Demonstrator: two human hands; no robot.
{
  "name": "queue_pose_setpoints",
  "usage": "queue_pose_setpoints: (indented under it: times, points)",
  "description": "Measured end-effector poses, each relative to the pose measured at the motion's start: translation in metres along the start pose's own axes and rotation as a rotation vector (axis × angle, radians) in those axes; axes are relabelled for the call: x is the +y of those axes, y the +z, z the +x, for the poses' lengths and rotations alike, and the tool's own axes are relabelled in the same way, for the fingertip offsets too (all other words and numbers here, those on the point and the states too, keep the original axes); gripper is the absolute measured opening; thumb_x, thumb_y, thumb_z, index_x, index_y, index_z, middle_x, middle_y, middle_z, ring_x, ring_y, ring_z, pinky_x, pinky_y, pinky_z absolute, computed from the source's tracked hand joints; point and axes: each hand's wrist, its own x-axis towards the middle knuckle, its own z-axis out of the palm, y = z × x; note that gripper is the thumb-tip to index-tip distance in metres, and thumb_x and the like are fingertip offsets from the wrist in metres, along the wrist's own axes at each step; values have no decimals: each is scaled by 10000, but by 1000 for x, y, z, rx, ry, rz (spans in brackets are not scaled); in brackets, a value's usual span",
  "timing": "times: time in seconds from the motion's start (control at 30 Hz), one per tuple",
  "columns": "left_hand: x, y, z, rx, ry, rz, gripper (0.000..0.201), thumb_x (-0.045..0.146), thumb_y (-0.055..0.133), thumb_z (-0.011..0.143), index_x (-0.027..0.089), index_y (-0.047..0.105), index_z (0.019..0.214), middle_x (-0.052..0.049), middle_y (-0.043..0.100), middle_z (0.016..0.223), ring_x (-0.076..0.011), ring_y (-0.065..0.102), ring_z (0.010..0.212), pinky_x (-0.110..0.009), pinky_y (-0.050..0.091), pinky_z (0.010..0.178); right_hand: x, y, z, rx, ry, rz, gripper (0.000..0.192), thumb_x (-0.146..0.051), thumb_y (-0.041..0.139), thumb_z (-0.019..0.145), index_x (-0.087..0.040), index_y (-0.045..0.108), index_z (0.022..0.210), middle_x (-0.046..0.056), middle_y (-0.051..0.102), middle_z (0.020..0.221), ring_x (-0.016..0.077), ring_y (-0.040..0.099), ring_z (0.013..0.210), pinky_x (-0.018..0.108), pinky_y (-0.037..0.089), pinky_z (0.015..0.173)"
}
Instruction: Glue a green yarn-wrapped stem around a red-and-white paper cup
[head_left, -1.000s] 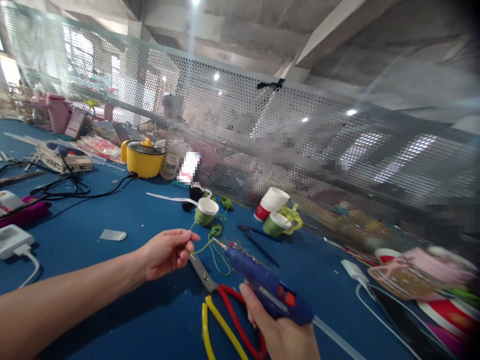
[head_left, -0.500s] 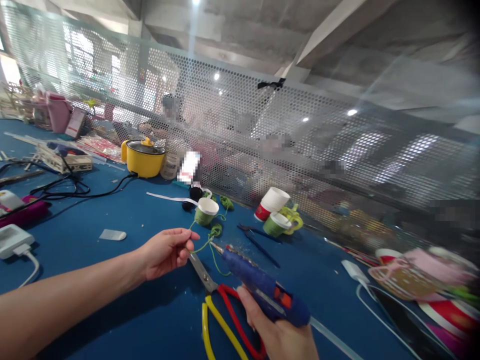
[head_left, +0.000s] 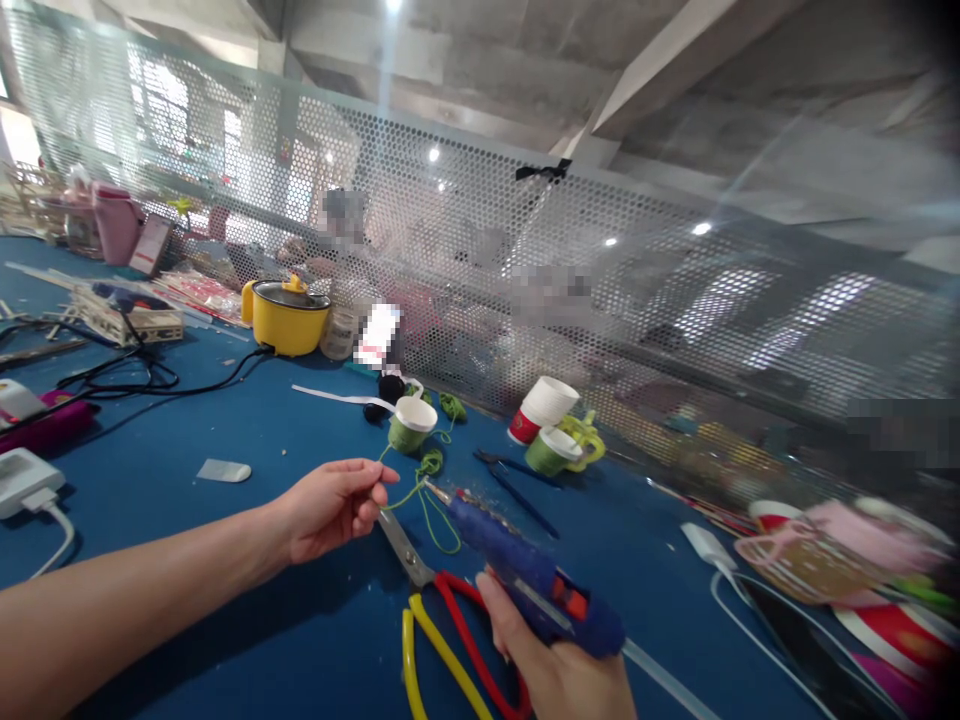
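Your left hand (head_left: 334, 505), left of centre, has its fingers curled together, pinching a green string (head_left: 420, 495) that runs right toward the green paper cup (head_left: 410, 424). Below it lie scissors (head_left: 442, 615) on the blue table (head_left: 187, 560). At lower centre, your right hand (head_left: 559, 670) is clamped around a blue glue gun (head_left: 525, 570), nozzle beside the string.

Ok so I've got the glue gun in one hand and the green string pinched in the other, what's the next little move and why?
Probably ease the glue gun nozzle a touch further forward onto the green string. The right hand aims the tip close beside the strand, and whether it touches yet is unclear, while the left hand pinches the string taut above the scissors. Keep the fingers back from the tip.
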Motion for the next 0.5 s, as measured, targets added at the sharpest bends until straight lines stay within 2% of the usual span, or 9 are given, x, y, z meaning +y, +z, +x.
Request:
queue_pose_setpoints:
  times: [0.13, 0.3, 0.43, 0.5]
  points:
    - [1, 1, 0, -1, 2, -4, 162, 131, 417, 835, 82, 560, 777, 19, 488, 534, -17, 411, 370, -116, 321, 367, -5, -3, 4, 1, 7, 7, 366, -131, 394, 790, -273, 658, 1000, 5, 681, 579, 175, 645, 493, 245, 528, 554]
    - [1, 1, 1, 0, 2, -8, 163, 133, 413, 837, 82, 558, 782, 21, 486, 536, -17, 412, 373, -114, 326, 367, -13, -7, 8, 42, 93, -60, 383, -131, 345, 830, -261, 695, 913, 24, 676, 571, 176, 649, 531, 290, 517, 656]
    - [1, 1, 1, 7, -1, 1, 163, 135, 413, 838, 83, 557, 781, 20, 487, 532, -17, 410, 369, -114, 326, 367, -8, -5, 8, 107, -19, -57, 405, -106, 320, 835, -253, 682, 944, 5, 682, 588, 133, 634, 485, 204, 508, 595]
    - [1, 1, 0, 11, -4, 4, 164, 132, 412, 837, 83, 557, 779, 19, 487, 528, -17, 409, 367, -115, 326, 367, -6, -1, 7, 154, -2, -37, 410, -121, 307, 845, -256, 684, 937, 4, 685, 603, 134, 633, 483, 200, 506, 576]
